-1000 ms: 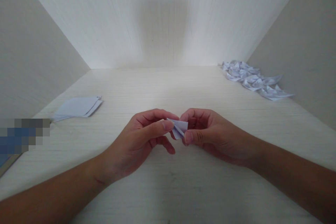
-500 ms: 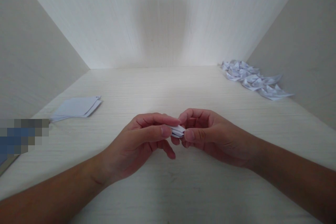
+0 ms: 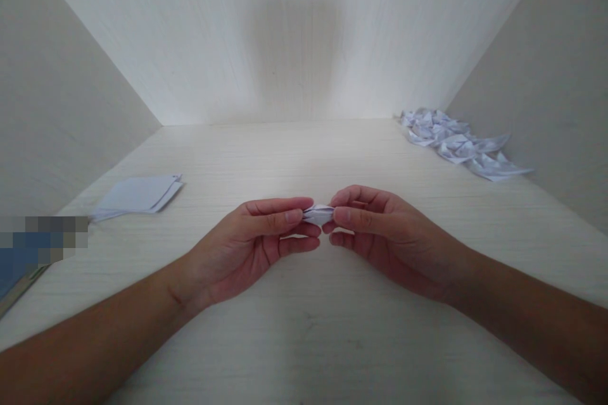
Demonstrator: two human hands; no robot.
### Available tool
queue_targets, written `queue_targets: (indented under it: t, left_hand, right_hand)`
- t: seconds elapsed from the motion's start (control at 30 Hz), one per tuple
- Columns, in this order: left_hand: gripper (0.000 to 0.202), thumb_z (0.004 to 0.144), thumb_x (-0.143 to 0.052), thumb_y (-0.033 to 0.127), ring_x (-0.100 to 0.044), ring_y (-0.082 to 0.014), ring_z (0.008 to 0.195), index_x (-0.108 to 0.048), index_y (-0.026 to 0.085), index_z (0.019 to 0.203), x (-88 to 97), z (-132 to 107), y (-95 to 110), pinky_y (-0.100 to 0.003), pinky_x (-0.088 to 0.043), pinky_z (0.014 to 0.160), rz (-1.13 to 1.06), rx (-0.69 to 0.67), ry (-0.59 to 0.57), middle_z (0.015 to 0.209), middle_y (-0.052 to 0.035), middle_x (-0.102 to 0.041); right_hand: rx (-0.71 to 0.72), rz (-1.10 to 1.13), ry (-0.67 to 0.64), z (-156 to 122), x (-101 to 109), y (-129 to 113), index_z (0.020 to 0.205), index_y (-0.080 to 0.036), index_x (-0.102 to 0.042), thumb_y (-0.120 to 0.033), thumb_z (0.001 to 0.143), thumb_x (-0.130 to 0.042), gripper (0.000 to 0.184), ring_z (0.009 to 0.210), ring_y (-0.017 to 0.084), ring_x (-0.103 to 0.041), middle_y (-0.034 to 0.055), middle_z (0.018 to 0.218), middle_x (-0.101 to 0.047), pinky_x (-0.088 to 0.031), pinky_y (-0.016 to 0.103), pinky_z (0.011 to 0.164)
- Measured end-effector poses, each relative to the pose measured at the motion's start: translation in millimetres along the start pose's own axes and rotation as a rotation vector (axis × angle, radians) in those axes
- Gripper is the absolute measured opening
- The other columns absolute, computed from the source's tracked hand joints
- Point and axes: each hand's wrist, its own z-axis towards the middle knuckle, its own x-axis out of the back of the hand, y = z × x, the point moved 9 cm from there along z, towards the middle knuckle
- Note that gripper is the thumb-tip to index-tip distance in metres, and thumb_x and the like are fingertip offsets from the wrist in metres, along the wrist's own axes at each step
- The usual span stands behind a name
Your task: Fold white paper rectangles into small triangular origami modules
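Note:
A small folded piece of white paper (image 3: 318,214) is held above the table between my two hands, its layers slightly parted along the top. My left hand (image 3: 266,228) pinches its left end between thumb and fingers, with the lower fingers curled beneath. At the right end, my right hand (image 3: 380,228) grips the paper with its thumb in front and fingers behind. Both ends of the folded paper are hidden by my fingertips.
Several folded white paper boats (image 3: 456,142) lie heaped at the back right, by the side wall. A stack of white paper sheets (image 3: 137,194) rests on the left of the pale table (image 3: 285,158). A partly blurred blue item (image 3: 23,266) sits at the left edge.
Both hands have lifted the folded paper a little, away from me. The left index finger has drawn back, and more of the paper's front face now shows.

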Motion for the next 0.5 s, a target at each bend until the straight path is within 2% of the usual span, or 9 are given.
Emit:
queue_targets:
  t: [0.2,0.5]
  left_hand:
    - [0.011,0.082,-0.082,0.009,-0.078,-0.014,0.074,-0.084,0.013,0.092,-0.5,0.6,1.0,-0.021,-0.066,0.074,0.05,-0.041,0.024,0.086,-0.0072,-0.083]
    - [0.013,0.078,-0.088,0.013,-0.077,-0.0158,0.075,-0.083,0.017,0.09,-3.2,-2.7,7.8,-0.024,-0.066,0.069,0.134,-0.158,0.058,0.084,-0.005,-0.082]
  right_hand:
    - [0.017,-0.002,0.008,-0.2,0.7,-0.5,0.084,-0.02,-0.076,-0.024,0.075,-0.09,0.017,0.085,0.012,-0.067,0.0001,0.088,-0.074,-0.051,0.026,0.08]
    - [0.022,0.011,0.003,-1.0,1.0,-1.3,0.082,-0.022,-0.077,-0.021,0.075,-0.09,0.015,0.085,0.013,-0.068,-0.0009,0.087,-0.075,-0.052,0.029,0.084]
